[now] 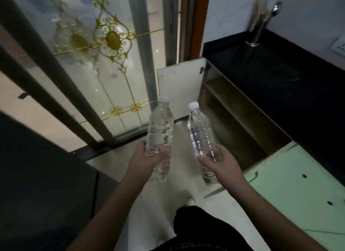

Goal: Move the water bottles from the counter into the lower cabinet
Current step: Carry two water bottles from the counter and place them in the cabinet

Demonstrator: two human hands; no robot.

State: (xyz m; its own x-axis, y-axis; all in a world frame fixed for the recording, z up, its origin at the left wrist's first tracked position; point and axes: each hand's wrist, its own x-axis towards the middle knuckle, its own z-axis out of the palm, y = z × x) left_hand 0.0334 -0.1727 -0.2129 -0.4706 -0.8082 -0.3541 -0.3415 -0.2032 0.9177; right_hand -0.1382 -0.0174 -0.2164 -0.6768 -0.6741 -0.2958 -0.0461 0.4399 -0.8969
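Currently both bottles are off the counter (291, 93) and carried in the air in front of the open lower cabinet (240, 120), which serves as the reference for all positions below. Nearest the person, the left hand (147, 157) has its fingers curled round the lower part of the left bottle (159, 131), and the right hand (220, 163) has its fingers wrapped round the lower part of the right bottle (201, 135); both bottles point cap-forward, apart from each other, to the left of the cabinet opening. Because each grip sits low on a smooth, full bottle, the upper weight could lever the bottle out of the fingers during the turn toward the cabinet. Nearer than the opening, the pale green cabinet door (298, 185) stands swung open at the right forearm; the right bottle or elbow could strike it. Inside the cabinet, a shelf (229, 95) divides the space, so a bottle brought in upright may catch the shelf edge or tip on release. Beyond the cabinet, the white cabinet door (179, 88) limits approach from the left.
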